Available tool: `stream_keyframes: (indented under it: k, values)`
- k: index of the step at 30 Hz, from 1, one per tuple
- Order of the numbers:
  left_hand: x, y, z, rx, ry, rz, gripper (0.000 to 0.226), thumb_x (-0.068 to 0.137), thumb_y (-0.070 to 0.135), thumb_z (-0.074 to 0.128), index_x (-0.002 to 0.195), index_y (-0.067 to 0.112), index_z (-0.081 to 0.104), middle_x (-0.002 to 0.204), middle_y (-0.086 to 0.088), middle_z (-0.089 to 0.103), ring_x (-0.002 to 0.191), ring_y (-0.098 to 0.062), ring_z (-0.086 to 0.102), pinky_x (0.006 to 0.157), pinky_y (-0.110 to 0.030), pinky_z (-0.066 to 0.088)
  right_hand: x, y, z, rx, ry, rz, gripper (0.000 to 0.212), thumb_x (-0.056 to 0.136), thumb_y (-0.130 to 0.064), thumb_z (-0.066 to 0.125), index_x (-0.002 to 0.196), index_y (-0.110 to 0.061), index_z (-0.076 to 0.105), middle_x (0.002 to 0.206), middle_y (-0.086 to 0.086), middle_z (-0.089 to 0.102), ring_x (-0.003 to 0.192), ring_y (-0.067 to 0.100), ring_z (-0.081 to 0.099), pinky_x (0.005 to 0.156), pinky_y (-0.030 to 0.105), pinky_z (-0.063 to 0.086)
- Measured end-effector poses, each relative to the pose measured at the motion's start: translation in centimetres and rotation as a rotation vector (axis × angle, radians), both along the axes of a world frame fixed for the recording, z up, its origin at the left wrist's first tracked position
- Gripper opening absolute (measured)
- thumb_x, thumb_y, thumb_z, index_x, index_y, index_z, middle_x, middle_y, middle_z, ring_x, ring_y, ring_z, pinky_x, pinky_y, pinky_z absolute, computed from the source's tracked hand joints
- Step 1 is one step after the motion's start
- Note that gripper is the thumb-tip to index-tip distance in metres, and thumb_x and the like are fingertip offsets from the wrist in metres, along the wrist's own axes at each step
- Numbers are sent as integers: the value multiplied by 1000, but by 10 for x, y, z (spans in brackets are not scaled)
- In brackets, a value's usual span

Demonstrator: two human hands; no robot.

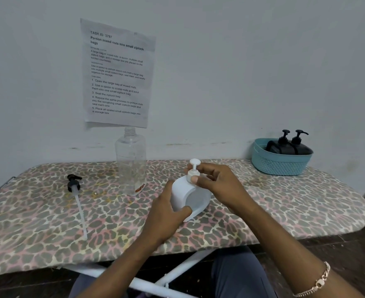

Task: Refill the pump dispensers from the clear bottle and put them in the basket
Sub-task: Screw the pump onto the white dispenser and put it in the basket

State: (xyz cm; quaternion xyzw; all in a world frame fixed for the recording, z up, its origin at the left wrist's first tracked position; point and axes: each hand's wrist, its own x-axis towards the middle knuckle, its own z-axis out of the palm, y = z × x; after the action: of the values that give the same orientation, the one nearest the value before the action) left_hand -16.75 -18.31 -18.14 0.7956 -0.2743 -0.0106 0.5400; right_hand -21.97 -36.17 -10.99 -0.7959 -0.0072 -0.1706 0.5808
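The white pump dispenser (188, 196) is nearly upright over the ironing board (48, 211), with the left hand (166, 211) gripping its body and the right hand (218, 181) pinching its pump neck, and the blue basket (280, 166) sits far off to the right, closer to the right hand.

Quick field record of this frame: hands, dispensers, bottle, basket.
surface: ironing board, leopard-print cover
left hand: grips white pump dispenser by its body
right hand: pinches the dispenser's pump collar
dispenser pose: tilted, pump fitted
clear bottle: upright, uncapped, behind the dispenser
loose black pump: lying on the board at left, tube toward the camera
teal basket: back right, holds two black pump dispensers
wall: printed sheet
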Motion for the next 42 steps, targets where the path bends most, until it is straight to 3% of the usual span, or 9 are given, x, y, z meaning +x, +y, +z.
stream_keyframes:
  k: [9,19,25,28,33,37,39,42]
  values:
    - [-5,1,1,-20,-19,12,60,71,43,73,128,44,54,104,10,72,84,-8,72,65,-38,62,4,6,-8,110,-61,-92,19,86,-7,82,104,-13,83,107,-2,81,107,17,75,101,48,57]
    - [-9,0,3,21,-73,60,62,70,48,71,129,40,54,101,10,72,82,-5,71,64,-36,60,1,20,-11,174,-87,-204,23,84,-3,83,103,-15,83,97,-6,82,95,10,77,89,34,59]
    - [-11,0,2,47,-106,85,61,74,44,75,130,42,52,98,14,72,80,-1,69,62,-29,58,1,28,-16,184,-106,-290,29,82,-5,84,110,-13,82,103,-5,81,97,9,77,95,38,61]
    - [-13,0,2,65,-116,98,59,78,39,78,130,40,52,95,11,71,76,-1,69,57,-26,57,-2,31,-16,171,-120,-309,28,83,-6,83,108,-19,82,102,-9,81,95,4,76,93,34,60]
    - [-18,-1,2,82,-122,106,66,72,52,72,132,37,49,94,7,70,72,-6,71,55,-35,61,-2,34,-15,158,-119,-316,40,83,-5,83,81,-44,75,83,-28,75,90,-5,73,87,23,57]
    - [-18,-3,4,91,-128,126,64,77,46,78,133,30,51,92,8,69,69,-3,70,50,-23,56,-2,33,-13,139,-106,-308,25,83,-9,84,99,-29,82,99,-15,80,97,2,74,95,33,59]
    - [-19,-2,4,85,-135,140,67,79,46,82,135,28,51,95,9,69,71,-4,70,53,-23,57,-2,33,-10,116,-80,-308,27,83,-14,85,109,-22,82,105,-12,80,101,3,74,98,35,58]
    - [-19,-1,2,98,-182,163,91,69,69,85,140,25,49,106,7,69,85,-10,71,64,-28,59,-5,32,-5,27,-65,-312,28,83,-21,86,110,-26,81,110,-17,77,104,-2,70,97,28,53]
